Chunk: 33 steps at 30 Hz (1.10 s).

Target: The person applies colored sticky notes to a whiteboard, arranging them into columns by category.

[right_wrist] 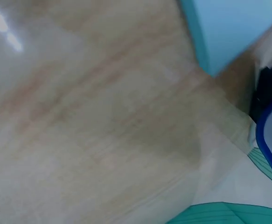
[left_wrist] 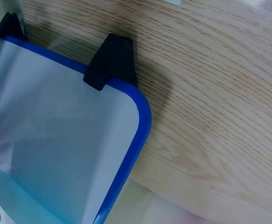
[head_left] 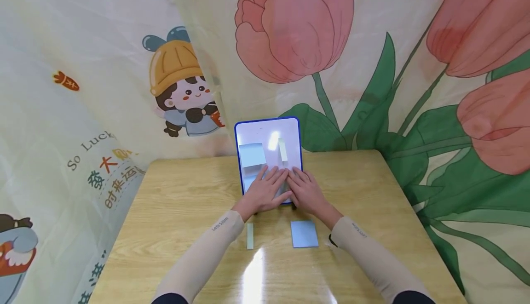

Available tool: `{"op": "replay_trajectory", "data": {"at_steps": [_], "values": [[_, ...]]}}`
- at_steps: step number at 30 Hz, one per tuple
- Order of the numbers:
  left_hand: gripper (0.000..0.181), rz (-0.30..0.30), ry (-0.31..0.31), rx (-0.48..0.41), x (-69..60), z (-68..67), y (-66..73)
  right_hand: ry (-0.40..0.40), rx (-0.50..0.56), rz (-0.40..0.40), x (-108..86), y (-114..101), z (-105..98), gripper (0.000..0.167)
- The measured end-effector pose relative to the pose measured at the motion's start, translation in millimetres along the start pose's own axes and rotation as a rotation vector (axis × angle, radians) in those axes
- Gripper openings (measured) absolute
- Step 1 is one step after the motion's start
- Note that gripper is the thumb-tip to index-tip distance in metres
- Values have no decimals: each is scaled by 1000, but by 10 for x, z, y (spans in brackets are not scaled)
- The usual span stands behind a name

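Observation:
A small whiteboard (head_left: 269,131) with a blue frame stands upright on black feet (left_wrist: 111,60). A blue sticky note (head_left: 251,154) is on its left side, with part of another blue note (head_left: 249,182) below it. A narrow pale green strip (head_left: 283,150) sticks to the board right of centre. My left hand (head_left: 267,191) lies across the lower middle of the board, fingers extended. Beside it, my right hand (head_left: 308,192) touches the lower right part, fingertips close to the left ones. What lies under the hands is hidden. Neither wrist view shows fingers clearly.
On the wooden table (head_left: 186,189), a blue sticky note pad (head_left: 304,234) lies near the right forearm. A narrow pale green strip pad (head_left: 250,236) lies by the left forearm. A printed cloth (head_left: 372,88) with tulips hangs behind the table.

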<state>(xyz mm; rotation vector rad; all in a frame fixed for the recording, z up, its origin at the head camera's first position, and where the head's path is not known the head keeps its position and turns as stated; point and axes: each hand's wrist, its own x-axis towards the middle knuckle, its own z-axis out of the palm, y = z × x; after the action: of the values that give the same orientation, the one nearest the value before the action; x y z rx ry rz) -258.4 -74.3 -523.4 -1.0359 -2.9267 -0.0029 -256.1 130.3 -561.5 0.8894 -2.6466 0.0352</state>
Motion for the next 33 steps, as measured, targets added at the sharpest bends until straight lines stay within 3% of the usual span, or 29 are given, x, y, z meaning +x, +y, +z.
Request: {"op": "replay_trajectory", "data": {"at_steps": [5, 10, 18, 26, 33], "values": [[80, 1, -25, -26, -3, 25, 22, -47, 19, 1, -21, -3, -7, 58], [80, -8, -25, 2, 1, 6, 13, -56, 28, 4, -87, -42, 27, 58], [80, 0, -28, -3, 18, -28, 1, -22, 21, -9, -160, -54, 109, 54], [79, -10, -53, -21, 30, -13, 24, 68, 24, -64, -270, -59, 190, 50], [78, 3, -47, -9, 58, -10, 44, 80, 40, -66, -370, -92, 230, 46]]}}
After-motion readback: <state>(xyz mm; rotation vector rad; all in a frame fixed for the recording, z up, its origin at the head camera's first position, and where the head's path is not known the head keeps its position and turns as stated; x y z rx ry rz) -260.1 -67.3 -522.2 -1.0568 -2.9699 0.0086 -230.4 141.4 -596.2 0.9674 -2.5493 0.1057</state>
